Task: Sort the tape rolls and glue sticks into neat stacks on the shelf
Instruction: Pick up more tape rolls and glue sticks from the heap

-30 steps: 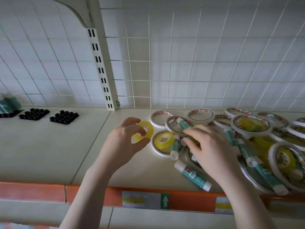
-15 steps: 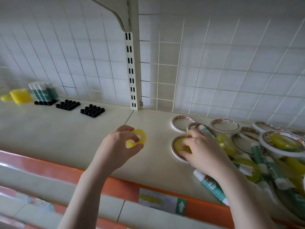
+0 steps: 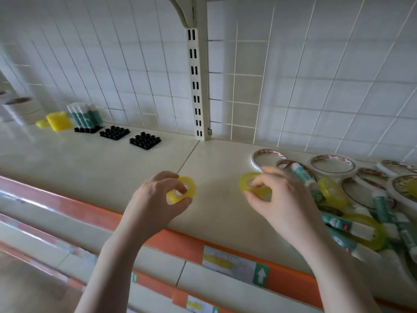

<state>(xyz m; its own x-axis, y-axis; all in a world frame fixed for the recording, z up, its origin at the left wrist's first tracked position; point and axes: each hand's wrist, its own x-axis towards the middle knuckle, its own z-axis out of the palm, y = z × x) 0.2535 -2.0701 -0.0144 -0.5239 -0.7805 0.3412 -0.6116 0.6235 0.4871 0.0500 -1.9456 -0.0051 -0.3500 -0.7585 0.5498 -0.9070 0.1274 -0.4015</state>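
Lifting a second yellow tape roll (image 3: 252, 185), right hand (image 3: 282, 199) left the pile.

Two yellow tape rolls (image 3: 181, 190) (image 3: 252, 185) held above shelf (image 3: 112, 163).

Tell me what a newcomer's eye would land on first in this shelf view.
First, the two hands low in the middle: the left hand holds a yellow tape roll and the right hand pinches another yellow roll above the cream shelf. Next, the jumbled pile of white-rimmed tape rings and green glue sticks at the right. Far left by the wall stand a yellow stack and upright glue sticks.
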